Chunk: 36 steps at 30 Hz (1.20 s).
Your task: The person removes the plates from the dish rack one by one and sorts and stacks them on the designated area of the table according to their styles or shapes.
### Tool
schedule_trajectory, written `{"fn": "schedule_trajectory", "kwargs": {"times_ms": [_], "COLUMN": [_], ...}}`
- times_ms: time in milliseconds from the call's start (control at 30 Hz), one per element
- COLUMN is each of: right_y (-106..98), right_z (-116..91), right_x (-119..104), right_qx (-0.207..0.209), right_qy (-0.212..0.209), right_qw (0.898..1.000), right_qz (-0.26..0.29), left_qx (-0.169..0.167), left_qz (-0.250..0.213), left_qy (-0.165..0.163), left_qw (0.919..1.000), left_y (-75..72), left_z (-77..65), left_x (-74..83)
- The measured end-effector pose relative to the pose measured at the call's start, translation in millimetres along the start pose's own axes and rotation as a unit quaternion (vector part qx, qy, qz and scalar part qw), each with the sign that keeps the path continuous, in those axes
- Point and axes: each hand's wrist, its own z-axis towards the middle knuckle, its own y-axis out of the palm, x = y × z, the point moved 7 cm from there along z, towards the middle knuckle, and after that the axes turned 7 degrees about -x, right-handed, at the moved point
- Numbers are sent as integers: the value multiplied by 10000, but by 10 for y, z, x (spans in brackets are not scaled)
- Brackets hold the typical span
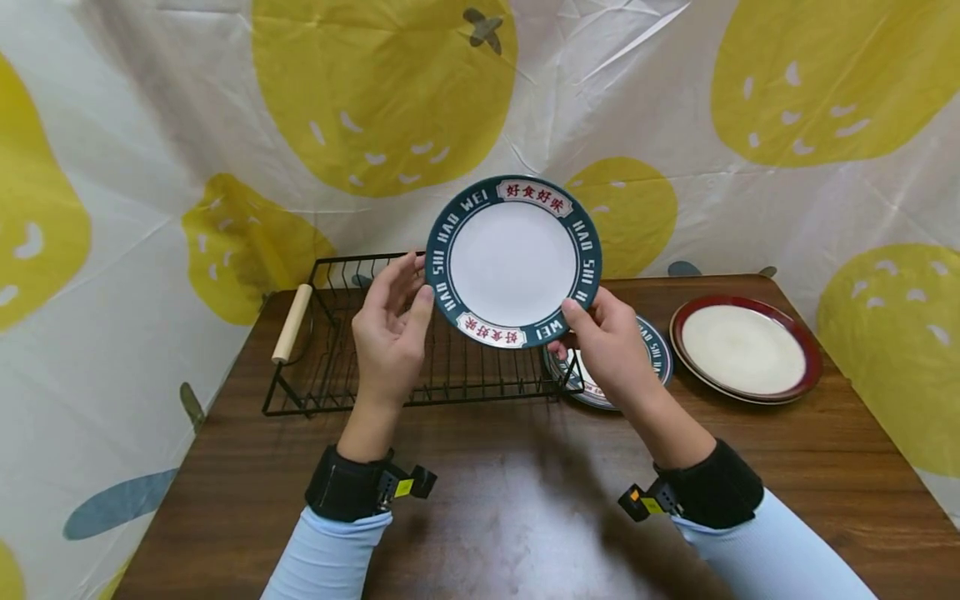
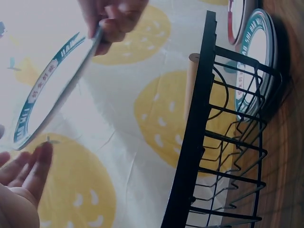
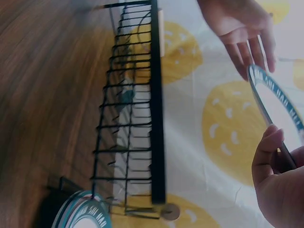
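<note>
A round plate [image 1: 513,262] with a white centre and a dark green lettered rim is held up above a black wire dish rack [image 2: 190,156], its face toward the head camera. My right hand [image 1: 615,346] pinches its lower right rim, thumb [image 3: 273,140] on the face and fingers behind. At the left edge is my left hand [image 1: 392,333], with its fingers extended and not wrapped round the rim. In the left wrist view its fingertips [image 2: 45,154] are close to the rim; whether they touch is hard to tell.
More green-rimmed plates [image 1: 657,350] lie stacked at the rack's right end, partly behind my right hand. Farther right are stacked cream plates with a dark red rim [image 1: 746,346]. A wooden handle [image 1: 292,323] is on the rack's left end. A lemon-print cloth [image 1: 150,125] hangs behind the wooden table [image 1: 480,500].
</note>
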Motion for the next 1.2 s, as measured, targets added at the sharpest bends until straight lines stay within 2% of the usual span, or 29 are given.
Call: {"fn": "schedule_trajectory", "kwargs": {"times_ms": [67,167,367,500,800,1200], "right_y": [-30,-83,-207,-255,-298,-338], "right_z": [-5,-9,-47,-75,-87,-95], "right_x": [41,102,154,220,299,308], "right_qx": [41,149,456,511,460,421], "right_qy": [2,-2,-147,-172,-95,72], "right_qw": [9997,9978,9868,9789,9806,9813], "right_qz": [-256,-641,-1545,-1972,-1905,-1879], "left_qx": [-65,-214,-476,-620,-717,-757], "left_qz": [18,171,318,451,647,600], "left_qy": [-273,-473,-573,-596,-462,-550], "left_qw": [9996,9985,9967,9953,9943,9938], "left_y": [-2,6,38,73,129,150], "left_z": [-2,-4,-17,-35,-38,-52], "left_x": [-36,-69,-123,-161,-160,-191]}}
